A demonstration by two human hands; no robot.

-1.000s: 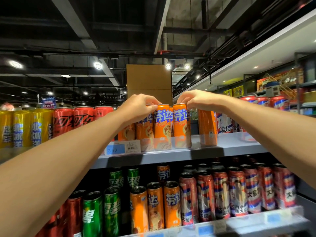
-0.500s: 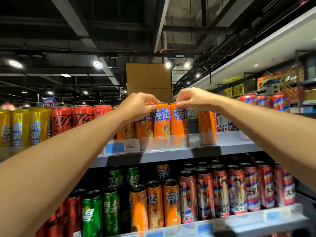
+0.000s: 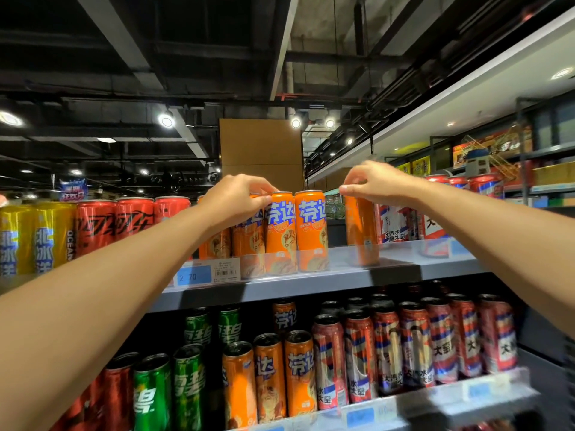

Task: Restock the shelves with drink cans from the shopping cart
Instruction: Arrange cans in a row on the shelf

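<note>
Risk: tipping slim orange cans on the top shelf [image 3: 404,265].
My left hand [image 3: 236,203] pinches one orange can [image 3: 249,237]'s rim; my right hand [image 3: 373,181], fingers curled, pinches the lone can [image 3: 361,231]; a sideways nudge could topple neighbours.

Open gap (top shelf [image 3: 401,258]) between front orange cans [image 3: 311,228] and lone can [image 3: 362,231]

We see orange cans [image 3: 281,231] with blue-and-white lettering on the grey top shelf [image 3: 311,286], red cans [image 3: 115,223] with black script and yellow cans [image 3: 34,237] with blue-white characters to their left; below stand green cans [image 3: 152,390] and red, white and blue patterned cans [image 3: 413,346]
</note>
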